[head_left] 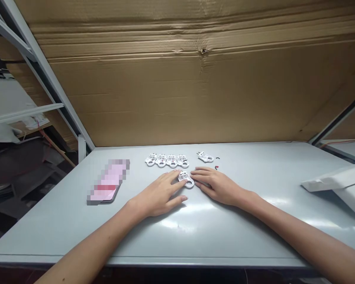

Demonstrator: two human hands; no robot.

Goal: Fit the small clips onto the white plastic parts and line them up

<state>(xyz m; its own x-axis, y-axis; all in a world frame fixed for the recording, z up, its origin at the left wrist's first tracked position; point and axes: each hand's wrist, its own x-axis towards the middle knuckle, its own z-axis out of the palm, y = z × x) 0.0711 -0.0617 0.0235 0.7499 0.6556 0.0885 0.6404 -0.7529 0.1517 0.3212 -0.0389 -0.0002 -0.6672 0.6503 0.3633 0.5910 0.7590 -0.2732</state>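
My left hand (161, 194) lies flat on the grey table (254, 189), fingers stretched toward a small white plastic part (186, 179) with a ring end, its fingertips touching it. My right hand (215, 183) rests flat on the other side, fingers extended and touching the same part. Behind it a row of several identical white parts (167, 160) lies side by side, and one more white part (205, 157) sits apart to the right. Two tiny dark bits (217, 162) lie beside that one.
A blurred pink flat object (109, 181) lies on the table's left. White foam pieces (340, 185) sit at the right edge. A large cardboard sheet (195, 79) stands behind the table, and a metal shelf frame (41, 67) rises at the left.
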